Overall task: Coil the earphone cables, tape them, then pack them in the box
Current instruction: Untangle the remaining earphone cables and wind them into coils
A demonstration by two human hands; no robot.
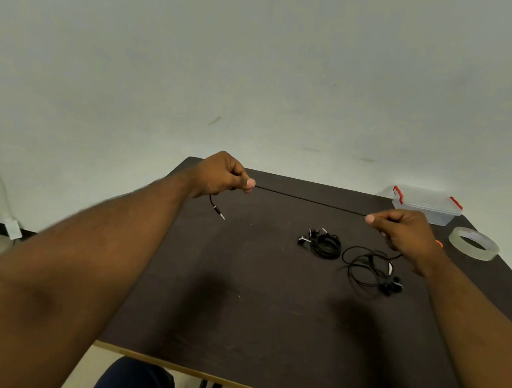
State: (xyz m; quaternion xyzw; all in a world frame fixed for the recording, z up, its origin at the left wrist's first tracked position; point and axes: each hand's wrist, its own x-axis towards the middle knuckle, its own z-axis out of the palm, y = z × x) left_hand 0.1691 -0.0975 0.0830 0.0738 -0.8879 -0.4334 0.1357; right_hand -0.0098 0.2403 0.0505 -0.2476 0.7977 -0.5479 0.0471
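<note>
Dark table (pixel 249 307) — left hand (pixel 224 176) and right hand (pixel 402 232) each pinch the taut earphone cable (pixel 309 200); keep loops even, small.

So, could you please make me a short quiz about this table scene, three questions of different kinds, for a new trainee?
1. True or false: the clear box at the far right corner of the table has its lid on.
2. Multiple choice: what hangs below the left hand? A) an earbud B) the plug end of the cable C) a strip of tape
3. Short answer: how many earphone sets lie on the table, and which one is already coiled?

Key
1. True; the red latches sit at both ends.
2. B; the right hand pinches the same cable, stretched straight.
3. Two; the coiled earphones lie left of the loose earphones. The tape roll lies beside the box.
</note>
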